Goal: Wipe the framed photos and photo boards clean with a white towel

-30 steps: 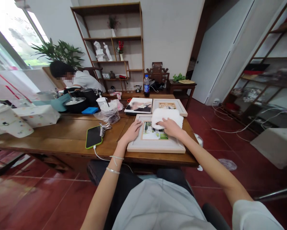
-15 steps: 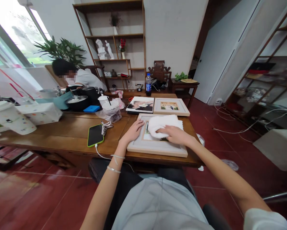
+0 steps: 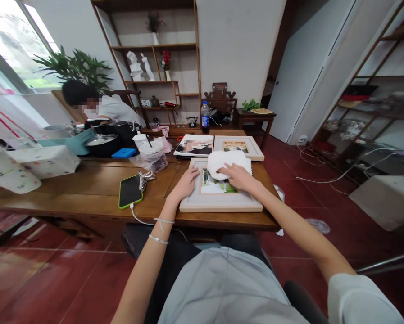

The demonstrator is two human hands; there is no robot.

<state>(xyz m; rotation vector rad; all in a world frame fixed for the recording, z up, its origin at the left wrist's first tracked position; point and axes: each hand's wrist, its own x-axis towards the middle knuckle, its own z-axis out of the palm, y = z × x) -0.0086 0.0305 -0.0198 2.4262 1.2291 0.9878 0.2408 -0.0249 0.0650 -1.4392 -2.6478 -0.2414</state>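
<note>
on the wooden surface, near edge: framed picture, one; white cloth, one

left hand, one: fingers slightly spread on the frame's left border, grasping nothing. right hand, one: fingers holding the white cloth against the picture. step in hand, as judged: wiping; next move calls for light, even pressure on a steadied frame. beyond: second framed picture, one; unframed picture, one; bottle, one. to the left: phone, one.
</note>
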